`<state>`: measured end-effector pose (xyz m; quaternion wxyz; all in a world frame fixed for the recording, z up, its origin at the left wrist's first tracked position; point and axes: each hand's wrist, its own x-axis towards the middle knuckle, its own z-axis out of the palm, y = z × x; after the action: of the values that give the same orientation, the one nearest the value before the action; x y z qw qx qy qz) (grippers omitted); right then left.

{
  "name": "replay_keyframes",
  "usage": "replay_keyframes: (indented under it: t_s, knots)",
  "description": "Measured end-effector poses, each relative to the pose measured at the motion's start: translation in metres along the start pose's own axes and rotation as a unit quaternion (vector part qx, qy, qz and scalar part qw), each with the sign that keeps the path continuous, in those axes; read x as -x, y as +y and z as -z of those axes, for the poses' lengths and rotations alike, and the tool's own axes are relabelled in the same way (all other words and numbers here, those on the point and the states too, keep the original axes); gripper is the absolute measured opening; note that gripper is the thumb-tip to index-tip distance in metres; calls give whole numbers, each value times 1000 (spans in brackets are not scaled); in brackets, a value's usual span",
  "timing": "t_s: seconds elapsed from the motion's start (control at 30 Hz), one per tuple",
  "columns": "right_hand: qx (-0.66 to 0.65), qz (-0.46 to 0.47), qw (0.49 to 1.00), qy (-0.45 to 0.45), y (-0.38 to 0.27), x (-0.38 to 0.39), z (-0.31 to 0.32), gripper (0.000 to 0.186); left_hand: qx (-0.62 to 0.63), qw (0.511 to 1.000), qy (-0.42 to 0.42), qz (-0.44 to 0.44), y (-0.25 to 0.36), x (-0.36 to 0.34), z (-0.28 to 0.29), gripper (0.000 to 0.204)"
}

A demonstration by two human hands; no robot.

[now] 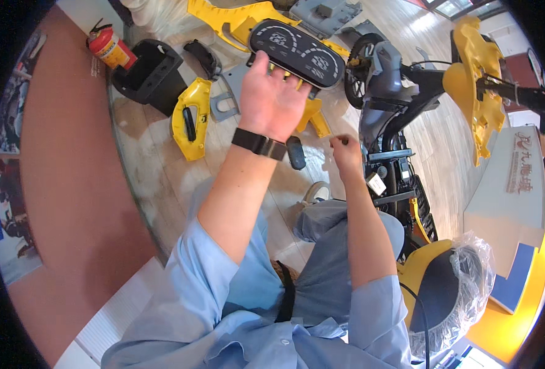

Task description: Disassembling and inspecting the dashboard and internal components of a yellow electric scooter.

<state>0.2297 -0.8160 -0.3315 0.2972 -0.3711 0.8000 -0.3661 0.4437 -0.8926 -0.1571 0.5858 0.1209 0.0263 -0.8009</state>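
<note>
My left hand, with a dark watch band at its wrist, grips a black instrument cluster by its near edge. The palm faces up and the fingers reach under the panel. The cluster's face, with two rounded dials, is turned toward me. Lower and to the right, my right hand is closed in a pinch beside the stripped scooter frame. Something small and dark shows at its fingertips, too little to name. Between my two arms, a dark oblong piece lies on the floor.
Yellow body panels and a grey plastic part lie about the floor. A black storage bucket and a fire extinguisher stand at left. Right are a yellow front cover, a plastic-wrapped seat and a white carton.
</note>
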Motion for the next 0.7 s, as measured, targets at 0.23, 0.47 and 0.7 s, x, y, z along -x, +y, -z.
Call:
replay_keyframes:
  t_s: [0.23,0.47,0.7]
  knots:
    - [267,-82,960,3,154,14,-75,23,7,999,16,35,12,19,6,29]
    - [235,-163,958,-29,207,32,-137,52,-41,997,64,-27,35,16,12,33]
    - [272,-85,957,56,222,2,-169,55,-17,996,89,15,18,11,11,45]
